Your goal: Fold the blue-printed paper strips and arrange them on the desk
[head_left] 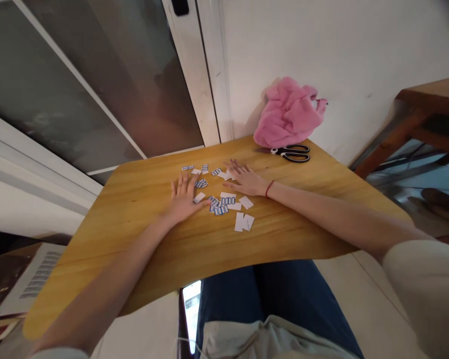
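Observation:
Small paper cards lie scattered on the wooden table (pixel 142 194), some plain white, others with blue-edged printed strips. My left hand (pixel 184 199) rests palm down with fingers spread at the left side of the cards; its thumb touches a cluster of blue-printed cards (pixel 221 210). On the far right side of the cards, my right hand (pixel 249 180) lies flat with fingers spread, its fingertips near some white cards (pixel 224 175). A red string circles the right wrist. Two white cards (pixel 244 222) lie closer to me. Neither hand grips anything.
Black-handled scissors (pixel 292 152) lie at the table's back right, beside a bunched pink cloth (pixel 290 114) against the wall. A sliding glass door (pixel 127 75) borders the back left. A lit phone (pixel 192 309) is below the front edge, by my leg. A wooden piece of furniture (pixel 415 114) stands right.

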`<state>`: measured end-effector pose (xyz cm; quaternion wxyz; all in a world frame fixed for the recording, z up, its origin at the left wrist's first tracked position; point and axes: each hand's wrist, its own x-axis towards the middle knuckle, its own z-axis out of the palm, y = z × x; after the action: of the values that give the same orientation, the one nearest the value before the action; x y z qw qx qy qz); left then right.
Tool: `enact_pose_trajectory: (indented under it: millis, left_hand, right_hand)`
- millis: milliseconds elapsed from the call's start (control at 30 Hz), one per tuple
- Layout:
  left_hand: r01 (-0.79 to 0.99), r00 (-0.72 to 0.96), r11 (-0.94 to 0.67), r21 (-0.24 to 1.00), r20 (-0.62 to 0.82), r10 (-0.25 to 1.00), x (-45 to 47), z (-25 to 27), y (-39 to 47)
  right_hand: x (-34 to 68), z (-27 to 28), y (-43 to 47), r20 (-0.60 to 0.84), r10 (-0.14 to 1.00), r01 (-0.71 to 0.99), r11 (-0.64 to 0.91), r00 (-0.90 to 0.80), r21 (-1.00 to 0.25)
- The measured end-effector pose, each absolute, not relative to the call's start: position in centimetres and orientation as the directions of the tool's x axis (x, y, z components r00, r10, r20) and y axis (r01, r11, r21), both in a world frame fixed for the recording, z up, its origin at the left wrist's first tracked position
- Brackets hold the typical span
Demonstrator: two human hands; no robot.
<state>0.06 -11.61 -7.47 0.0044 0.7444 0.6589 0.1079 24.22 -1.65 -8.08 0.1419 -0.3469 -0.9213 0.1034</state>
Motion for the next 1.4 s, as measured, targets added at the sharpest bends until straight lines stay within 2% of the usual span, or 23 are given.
enact_pose_trajectory:
  millis: [100, 167, 233, 333, 467, 533, 600, 667, 733, 800, 900, 1067, 1133, 1267, 1333, 1400]
  left_hand:
    - [0.971, -0.03, -0.001, 0.241, 0.125, 0.992, -1.8, -7.3, -7.4]
    - [0.95, -0.059, 0.02, 0.313, 0.116, 0.992, -2.3, -7.4, -5.3]
    - [0.916, 0.009, -0.049, 0.398, 0.102, 0.995, -2.1, -7.7, -4.4]
    - [0.813, 0.196, -0.227, 0.536, 0.114, 0.974, -0.4, -7.9, -5.0]
    - [0.654, 0.399, -0.388, 0.649, 0.14, 0.906, 2.0, -7.1, -8.6]
    - [0.687, 0.403, -0.396, 0.609, 0.134, 0.905, 2.5, -6.5, -10.7]
    - [0.771, 0.395, -0.398, 0.497, 0.116, 0.911, 2.7, -6.1, -12.6]
    - [0.837, 0.379, -0.365, 0.407, 0.048, 0.924, 2.8, -6.0, -14.2]
    - [0.874, 0.378, -0.36, 0.326, 0.009, 0.926, 3.2, -6.3, -15.2]
    - [0.896, 0.346, -0.342, 0.282, 0.035, 0.937, 4.0, -6.8, -15.4]
    - [0.92, 0.275, -0.291, 0.264, 0.096, 0.957, 5.2, -7.5, -14.1]
    - [0.905, 0.197, -0.226, 0.361, 0.117, 0.973, 5.8, -8.0, -10.1]
    - [0.838, 0.204, -0.244, 0.488, 0.133, 0.97, 5.5, -8.2, -9.2]
    - [0.573, 0.216, -0.258, 0.778, 0.16, 0.963, 4.5, -8.3, -9.3]
    - [0.562, 0.253, -0.251, 0.788, 0.125, 0.959, 4.2, -8.2, -10.2]
    - [0.665, 0.276, -0.295, 0.686, 0.141, 0.951, 4.2, -7.9, -11.3]
  right_hand:
    - [22.5, -7.9, -0.3, 0.158, 0.653, 0.58, 0.741, -0.741, -0.34]
    - [21.7, -7.7, 0.5, 0.133, 0.627, 0.548, 0.749, -0.767, -0.371]
    - [21.2, -7.4, 0.9, 0.112, 0.597, 0.511, 0.756, -0.795, -0.409]
    - [21.3, -6.7, 1.0, 0.08, 0.54, 0.441, 0.756, -0.838, -0.484]
    - [22.8, -5.8, -0.2, 0.067, 0.494, 0.334, 0.675, -0.867, -0.658]
    - [24.2, -5.4, -1.2, 0.069, 0.494, 0.306, 0.635, -0.866, -0.709]
    - [26.0, -5.3, -2.6, 0.083, 0.492, 0.306, 0.656, -0.867, -0.69]
    - [27.9, -5.5, -3.9, 0.101, 0.476, 0.324, 0.724, -0.874, -0.61]
    - [29.4, -6.0, -5.2, 0.133, 0.452, 0.346, 0.813, -0.882, -0.469]
    - [30.2, -6.7, -6.0, 0.182, 0.464, 0.385, 0.856, -0.867, -0.345]
    - [29.8, -7.5, -6.3, 0.204, 0.489, 0.436, 0.862, -0.848, -0.258]
    - [27.4, -8.1, -4.3, 0.219, 0.545, 0.476, 0.827, -0.81, -0.298]
    - [26.7, -8.1, -3.3, 0.23, 0.552, 0.458, 0.814, -0.802, -0.359]
    - [26.7, -7.5, -3.0, 0.237, 0.604, 0.417, 0.736, -0.761, -0.534]
    - [27.1, -7.0, -3.6, 0.243, 0.603, 0.371, 0.709, -0.76, -0.6]
    - [27.5, -6.4, -4.4, 0.234, 0.614, 0.356, 0.68, -0.754, -0.641]
